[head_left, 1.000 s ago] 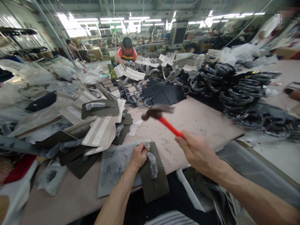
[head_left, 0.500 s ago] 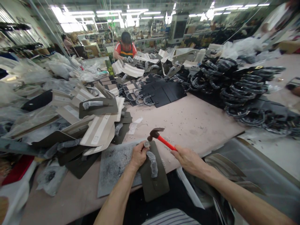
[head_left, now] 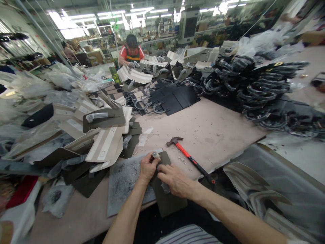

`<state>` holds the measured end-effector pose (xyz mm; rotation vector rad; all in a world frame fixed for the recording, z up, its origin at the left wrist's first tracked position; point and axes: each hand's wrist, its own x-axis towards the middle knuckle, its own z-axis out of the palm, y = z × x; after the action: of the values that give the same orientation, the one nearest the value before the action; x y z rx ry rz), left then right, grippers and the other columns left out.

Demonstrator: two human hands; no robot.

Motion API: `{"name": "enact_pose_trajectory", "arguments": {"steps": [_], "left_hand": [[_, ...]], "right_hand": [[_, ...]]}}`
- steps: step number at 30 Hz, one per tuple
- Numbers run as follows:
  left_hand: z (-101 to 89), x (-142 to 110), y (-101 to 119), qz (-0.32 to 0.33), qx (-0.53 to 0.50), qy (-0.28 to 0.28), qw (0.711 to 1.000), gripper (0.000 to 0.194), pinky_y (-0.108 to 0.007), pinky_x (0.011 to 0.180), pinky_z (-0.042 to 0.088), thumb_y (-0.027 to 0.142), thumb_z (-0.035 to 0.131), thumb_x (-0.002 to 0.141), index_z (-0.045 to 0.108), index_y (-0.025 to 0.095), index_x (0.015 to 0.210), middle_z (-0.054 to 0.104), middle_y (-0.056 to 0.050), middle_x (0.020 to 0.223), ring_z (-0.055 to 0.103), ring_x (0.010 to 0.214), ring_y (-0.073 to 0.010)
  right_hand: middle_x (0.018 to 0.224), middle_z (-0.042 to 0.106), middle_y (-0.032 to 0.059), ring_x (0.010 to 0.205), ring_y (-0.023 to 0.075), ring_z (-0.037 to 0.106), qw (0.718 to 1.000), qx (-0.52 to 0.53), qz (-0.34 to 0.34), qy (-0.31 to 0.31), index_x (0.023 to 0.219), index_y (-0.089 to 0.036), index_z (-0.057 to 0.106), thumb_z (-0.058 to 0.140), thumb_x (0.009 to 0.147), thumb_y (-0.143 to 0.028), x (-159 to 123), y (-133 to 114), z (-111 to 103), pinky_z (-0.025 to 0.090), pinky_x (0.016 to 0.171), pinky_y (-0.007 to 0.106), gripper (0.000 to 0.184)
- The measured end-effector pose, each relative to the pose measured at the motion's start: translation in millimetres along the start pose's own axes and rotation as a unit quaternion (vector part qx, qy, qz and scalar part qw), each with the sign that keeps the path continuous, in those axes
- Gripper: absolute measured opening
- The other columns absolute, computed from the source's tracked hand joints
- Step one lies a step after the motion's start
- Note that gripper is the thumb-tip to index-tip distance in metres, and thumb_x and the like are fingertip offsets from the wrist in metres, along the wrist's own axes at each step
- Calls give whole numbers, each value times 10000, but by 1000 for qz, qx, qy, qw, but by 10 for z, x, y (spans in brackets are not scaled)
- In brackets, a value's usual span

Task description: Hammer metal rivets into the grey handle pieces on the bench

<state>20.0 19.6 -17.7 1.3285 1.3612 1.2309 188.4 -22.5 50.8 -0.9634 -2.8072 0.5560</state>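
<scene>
Gripping a round-topped cylindrical tool (head_left: 155, 155) upright in the left hand (head_left: 148, 167), with fingers curled snugly round it, over the far end of a dark panel (head_left: 174, 205). Holding the right hand (head_left: 175, 180) close beside, with fingers bent inward above the plastic-wrapped handle (head_left: 165, 188); cannot tell whether pinching anything. Beyond and right of the right fingers, a red-and-black hammer (head_left: 188, 154) on the worktop (head_left: 215, 125), beside small scattered bits (head_left: 182, 160). Left of the left fingers, a grey slab (head_left: 124, 186), partly beneath the panel.
</scene>
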Motion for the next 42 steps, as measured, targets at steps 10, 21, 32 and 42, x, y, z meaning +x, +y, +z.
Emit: {"name": "enact_pose_trajectory", "arguments": {"steps": [10, 21, 32, 42], "left_hand": [[-509, 148, 712, 82, -52, 205, 974, 249, -274, 842, 541, 341, 734, 785, 678, 148, 933, 744, -47, 890, 699, 848, -167], [-260, -157, 381, 67, 67, 120, 988, 139, -245, 751, 517, 270, 692, 800, 678, 203, 921, 722, -11, 857, 674, 793, -172], [-91, 81, 21, -17, -41, 97, 994, 188, -251, 740, 516, 328, 683, 794, 654, 163, 881, 717, -35, 833, 664, 786, -168], [-58, 59, -98, -17, -67, 45, 997, 207, -301, 824, 543, 345, 670, 838, 634, 165, 934, 734, -59, 894, 697, 850, -184]], "right_hand": [[937, 617, 136, 774, 228, 590, 962, -159, 212, 65, 967, -150, 546, 511, 788, -96, 224, -126, -202, 405, 698, 341, 190], [868, 694, 97, 780, 245, 675, 909, -41, 387, 147, 1085, -175, 533, 534, 882, -306, 199, -181, -89, 418, 664, 309, 241], [1071, 713, 98, 963, 276, 681, 931, 108, 330, 111, 1350, -214, 485, 603, 890, -476, 133, -343, 271, 453, 793, 335, 543], [999, 718, 138, 976, 303, 671, 909, 223, 342, 81, 1280, -172, 570, 547, 885, -560, 174, -256, 304, 462, 820, 366, 554]]}}
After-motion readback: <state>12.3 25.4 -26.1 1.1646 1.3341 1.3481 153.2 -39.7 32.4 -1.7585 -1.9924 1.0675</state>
